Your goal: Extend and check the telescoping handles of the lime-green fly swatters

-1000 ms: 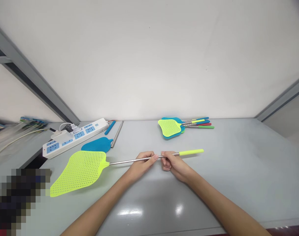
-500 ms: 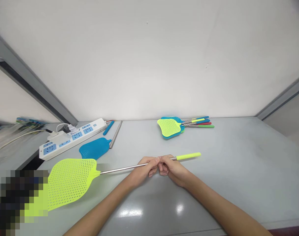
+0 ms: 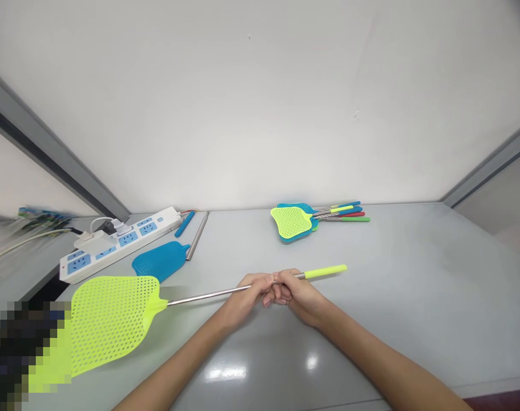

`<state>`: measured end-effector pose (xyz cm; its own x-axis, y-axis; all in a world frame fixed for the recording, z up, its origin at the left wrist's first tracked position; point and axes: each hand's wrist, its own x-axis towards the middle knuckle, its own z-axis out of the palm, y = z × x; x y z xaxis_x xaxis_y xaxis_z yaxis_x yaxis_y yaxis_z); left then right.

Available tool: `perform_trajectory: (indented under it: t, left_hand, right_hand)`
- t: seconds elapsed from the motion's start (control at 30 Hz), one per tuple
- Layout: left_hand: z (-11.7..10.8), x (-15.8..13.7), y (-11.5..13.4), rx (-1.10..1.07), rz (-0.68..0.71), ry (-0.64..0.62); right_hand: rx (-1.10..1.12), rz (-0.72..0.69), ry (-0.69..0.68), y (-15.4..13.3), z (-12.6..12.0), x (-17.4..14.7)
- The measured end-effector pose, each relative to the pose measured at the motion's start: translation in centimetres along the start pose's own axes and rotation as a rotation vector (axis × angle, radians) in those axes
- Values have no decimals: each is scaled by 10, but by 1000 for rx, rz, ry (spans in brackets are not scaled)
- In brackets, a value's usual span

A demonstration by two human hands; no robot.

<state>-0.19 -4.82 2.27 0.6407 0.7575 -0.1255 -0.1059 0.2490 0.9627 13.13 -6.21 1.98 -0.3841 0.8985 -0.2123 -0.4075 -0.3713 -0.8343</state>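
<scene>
Both of my hands grip the metal rod of a yellow-green fly swatter (image 3: 114, 319) low over the table. My left hand (image 3: 252, 294) is closed on the rod's middle. My right hand (image 3: 296, 290) closes around it just short of the yellow grip (image 3: 326, 271), and the two hands touch. The perforated head spreads out to the left, its far end lost in a blurred patch. Behind it lie a blue swatter head (image 3: 161, 261), a loose metal rod (image 3: 198, 235) and a blue handle sleeve (image 3: 184, 224), all apart from one another or nearly touching.
A pile of swatters (image 3: 291, 222) with yellow, blue, red and green handles lies at the back by the wall. The white power strip (image 3: 123, 242) with plugs and cables sits at the back left. Grey metal posts (image 3: 486, 162) flank the table (image 3: 405, 285).
The swatter and both hands have shifted very slightly left in the view, as has most of the scene. Both hands keep their hold on the rod, with fingers slightly moved.
</scene>
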Motion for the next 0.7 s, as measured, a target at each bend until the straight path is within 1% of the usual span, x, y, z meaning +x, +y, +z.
perform_trajectory:
  t: [0.13,0.37,0.6,0.7]
  left_hand:
    - [0,1,2,-4,-1,2]
    - [0,2,3,-7,-4,10]
    - [-2,3,9,29,26,18]
    - [-5,2,12,73,30,40]
  right_hand:
    - [-5,-25,-3,0,-1,-1]
    - [34,-17,-18,0,0,2]
    - [32,-51,7,-6,2,2]
    - [19,-59,42,-9,1,2]
